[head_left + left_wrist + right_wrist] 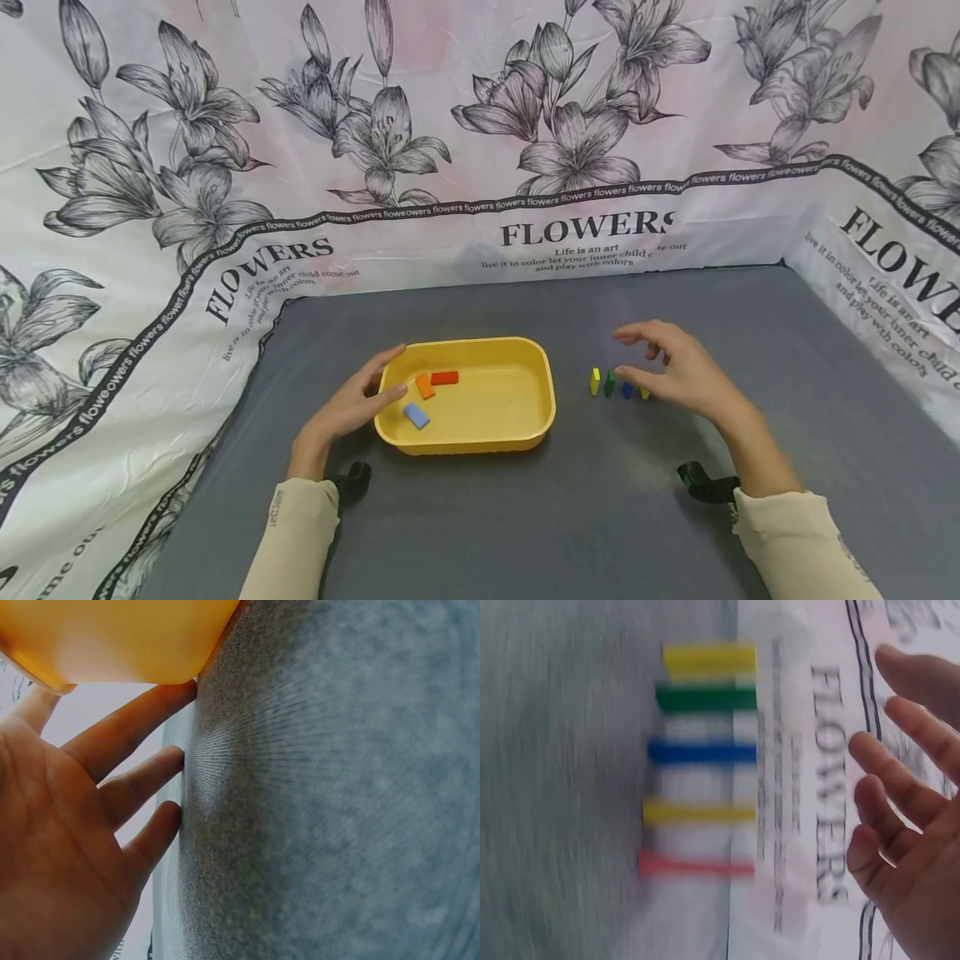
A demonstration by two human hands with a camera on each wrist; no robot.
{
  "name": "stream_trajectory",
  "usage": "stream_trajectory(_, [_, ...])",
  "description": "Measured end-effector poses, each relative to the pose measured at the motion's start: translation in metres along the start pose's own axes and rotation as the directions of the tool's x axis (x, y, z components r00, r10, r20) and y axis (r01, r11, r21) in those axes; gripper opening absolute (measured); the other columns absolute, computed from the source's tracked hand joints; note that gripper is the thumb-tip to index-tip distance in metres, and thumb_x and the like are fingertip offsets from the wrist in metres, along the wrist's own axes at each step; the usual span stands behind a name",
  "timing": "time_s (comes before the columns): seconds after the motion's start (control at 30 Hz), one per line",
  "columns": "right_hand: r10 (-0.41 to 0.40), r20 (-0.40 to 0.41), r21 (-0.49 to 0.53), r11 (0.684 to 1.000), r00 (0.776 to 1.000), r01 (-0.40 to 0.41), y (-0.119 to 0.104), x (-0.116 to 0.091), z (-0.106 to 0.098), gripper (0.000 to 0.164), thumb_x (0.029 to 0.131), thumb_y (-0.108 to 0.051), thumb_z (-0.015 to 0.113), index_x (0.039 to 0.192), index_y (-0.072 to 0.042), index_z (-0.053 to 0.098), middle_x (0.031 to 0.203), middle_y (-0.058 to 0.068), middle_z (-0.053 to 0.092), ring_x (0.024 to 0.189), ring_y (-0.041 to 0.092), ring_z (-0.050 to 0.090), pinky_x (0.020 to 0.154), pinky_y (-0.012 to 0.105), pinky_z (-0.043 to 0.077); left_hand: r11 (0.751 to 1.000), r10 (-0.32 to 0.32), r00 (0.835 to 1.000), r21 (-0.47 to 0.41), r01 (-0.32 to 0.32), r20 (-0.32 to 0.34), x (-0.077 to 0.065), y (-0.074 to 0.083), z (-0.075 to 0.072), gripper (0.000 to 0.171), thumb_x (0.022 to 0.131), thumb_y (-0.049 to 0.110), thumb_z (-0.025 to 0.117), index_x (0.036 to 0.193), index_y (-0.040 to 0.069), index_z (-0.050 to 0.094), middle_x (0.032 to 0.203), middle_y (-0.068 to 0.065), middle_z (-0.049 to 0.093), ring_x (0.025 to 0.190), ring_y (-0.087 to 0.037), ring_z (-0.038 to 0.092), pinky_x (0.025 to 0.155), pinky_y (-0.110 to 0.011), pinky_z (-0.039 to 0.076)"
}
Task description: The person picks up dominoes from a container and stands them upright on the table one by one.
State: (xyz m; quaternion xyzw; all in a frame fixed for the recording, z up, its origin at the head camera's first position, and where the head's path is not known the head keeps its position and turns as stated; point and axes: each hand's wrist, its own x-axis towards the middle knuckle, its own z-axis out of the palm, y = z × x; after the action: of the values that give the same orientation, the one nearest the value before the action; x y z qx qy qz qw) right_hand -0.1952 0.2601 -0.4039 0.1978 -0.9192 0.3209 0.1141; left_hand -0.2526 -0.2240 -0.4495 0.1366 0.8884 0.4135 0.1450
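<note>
My left hand (352, 404) holds the left end of a yellow plastic tub (480, 444), thumb over the rim and fingers outside; its straight fingers (131, 731) reach the wall in the left wrist view. Inside the tub lie a red block (445, 377), an orange block (425, 386) and a light blue block (416, 415). My right hand (678, 367) hovers, fingers spread and holding nothing, over a row of thin upright domino-like blocks. The row shows yellow (711, 660), green (707, 698), blue (703, 752), another yellow (700, 813) and red (697, 865); in the head view my hand hides the red one.
A dark grey tabletop (525, 525) spreads under everything. White cloth (420, 250) with printed flowers and lettering rises along its back and both sides. Black wrist-camera mounts (705, 483) stick out inward from both wrists.
</note>
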Motion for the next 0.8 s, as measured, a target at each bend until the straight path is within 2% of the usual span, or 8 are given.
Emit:
stream_trajectory(0.17, [-0.083, -0.023, 0.017, 0.996, 0.996, 0.083, -0.021, 0.019, 0.024, 0.04, 0.086, -0.011, 0.082, 0.124, -0.014, 0.07, 0.111, 0.006, 0.069, 0.084, 0.014, 0.048, 0.071, 0.036, 0.045, 1.0, -0.009, 1.0, 0.0, 0.009, -0.003, 0.001, -0.002, 0.0, 0.07, 0.099, 0.045, 0.062, 0.159, 0.043, 0.027, 0.164, -0.005, 0.036, 0.138, -0.036, 0.048, 0.118, -0.066, 0.032])
stream_trajectory(0.4, [-0.147, 0.071, 0.013, 0.989, 0.987, 0.147, -0.053, 0.047, 0.058, 0.037, 0.086, -0.015, 0.081, 0.122, -0.012, 0.072, 0.107, 0.005, 0.07, 0.092, 0.022, 0.058, 0.077, 0.037, 0.05, 1.0, 0.005, 1.0, -0.013, -0.005, 0.002, 0.001, -0.001, 0.0, 0.07, 0.099, 0.045, 0.063, 0.159, 0.042, 0.027, 0.164, -0.006, 0.036, 0.138, -0.035, 0.049, 0.118, -0.065, 0.032])
stream_trajectory(0.6, [-0.166, 0.152, -0.054, 0.983, 0.974, 0.176, -0.078, 0.067, 0.086, 0.033, 0.089, -0.017, 0.078, 0.122, -0.012, 0.072, 0.103, 0.005, 0.07, 0.094, 0.026, 0.062, 0.08, 0.04, 0.053, 0.999, 0.021, 1.0, -0.031, -0.021, 0.009, 0.0, 0.0, -0.001, 0.071, 0.099, 0.045, 0.063, 0.159, 0.043, 0.027, 0.164, -0.005, 0.035, 0.14, -0.036, 0.048, 0.119, -0.063, 0.033])
stream_trajectory(0.8, [-0.141, 0.221, -0.15, 0.973, 0.965, 0.176, -0.099, 0.087, 0.112, 0.032, 0.091, -0.018, 0.076, 0.122, -0.015, 0.074, 0.107, 0.003, 0.075, 0.098, 0.022, 0.065, 0.082, 0.04, 0.057, 0.999, 0.03, 1.0, -0.026, -0.029, 0.009, -0.001, -0.001, -0.002, 0.07, 0.099, 0.044, 0.063, 0.159, 0.042, 0.026, 0.166, -0.006, 0.033, 0.142, -0.037, 0.047, 0.119, -0.064, 0.031])
